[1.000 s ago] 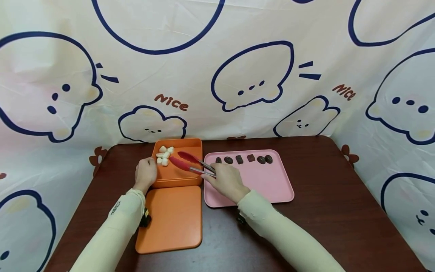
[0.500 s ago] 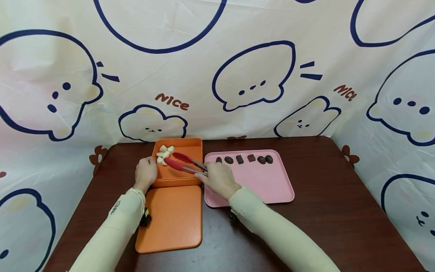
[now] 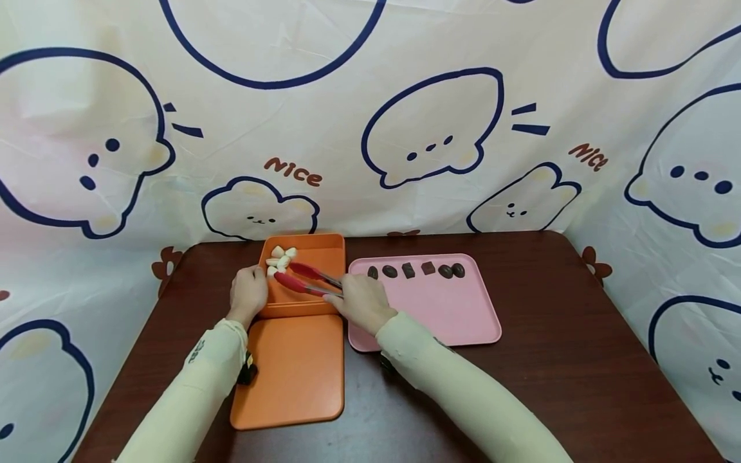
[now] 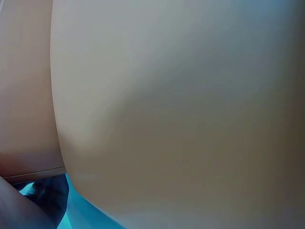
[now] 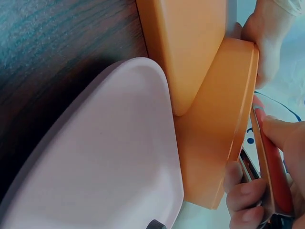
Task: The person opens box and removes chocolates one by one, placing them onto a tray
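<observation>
My left hand (image 3: 249,294) grips the left wall of an orange box (image 3: 301,310). Several small white pieces (image 3: 278,252) sit in the box's left half. My right hand (image 3: 363,301) holds metal tongs with red tips (image 3: 296,283), reaching in over the box from the right. The two tong arms stand apart, and their tips overlap the nearest white pieces in the head view. In the right wrist view, fingers and thumb (image 5: 281,131) wrap the tong handles, just above the box wall. The left wrist view is filled mostly by a blurred orange surface.
An orange lid (image 3: 289,373) lies flat in front of the box. To the right is a pink tray (image 3: 446,315) with a row of several dark chocolates (image 3: 408,271) along its far edge. Behind the dark wooden table (image 3: 544,308) hangs a printed curtain (image 3: 405,212).
My right hand has moved left with the tongs, bringing the red tips closer to the white pieces. The left hand stays on the box.
</observation>
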Available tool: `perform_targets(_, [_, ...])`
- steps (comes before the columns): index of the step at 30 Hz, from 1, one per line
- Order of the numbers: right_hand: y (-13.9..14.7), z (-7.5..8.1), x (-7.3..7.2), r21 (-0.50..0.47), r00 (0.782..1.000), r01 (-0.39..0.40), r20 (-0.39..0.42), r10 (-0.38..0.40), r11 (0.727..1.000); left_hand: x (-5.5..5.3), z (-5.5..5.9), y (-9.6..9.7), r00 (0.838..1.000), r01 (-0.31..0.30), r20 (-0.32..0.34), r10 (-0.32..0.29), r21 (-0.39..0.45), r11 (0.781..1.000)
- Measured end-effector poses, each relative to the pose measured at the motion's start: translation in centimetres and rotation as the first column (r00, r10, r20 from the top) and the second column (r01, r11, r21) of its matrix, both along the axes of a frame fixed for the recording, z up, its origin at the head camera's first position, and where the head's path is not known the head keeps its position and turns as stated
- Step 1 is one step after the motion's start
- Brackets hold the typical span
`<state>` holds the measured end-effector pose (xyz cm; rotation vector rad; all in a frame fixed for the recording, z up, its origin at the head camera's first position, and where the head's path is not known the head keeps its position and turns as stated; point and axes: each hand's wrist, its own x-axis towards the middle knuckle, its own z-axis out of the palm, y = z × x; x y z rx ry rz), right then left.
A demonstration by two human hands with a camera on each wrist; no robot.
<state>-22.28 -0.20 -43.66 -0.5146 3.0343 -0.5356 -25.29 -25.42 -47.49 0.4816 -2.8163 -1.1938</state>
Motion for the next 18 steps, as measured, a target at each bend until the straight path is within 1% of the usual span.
perform_targets(12, [-1.1,0.1,-0.7,0.063,1.000,0.001,0.019,-0.002,0.998,-0.2,-0.1,-0.1,1.000,0.002,0.006,-0.002,-0.008,1.000])
perform_targets(18, [-1.5,0.1,-1.1,0.119,1.000,0.007,0.004,-0.007,0.993,-0.3,-0.1,-0.1,1.000,0.005,0.014,-0.005,-0.012,1.000])
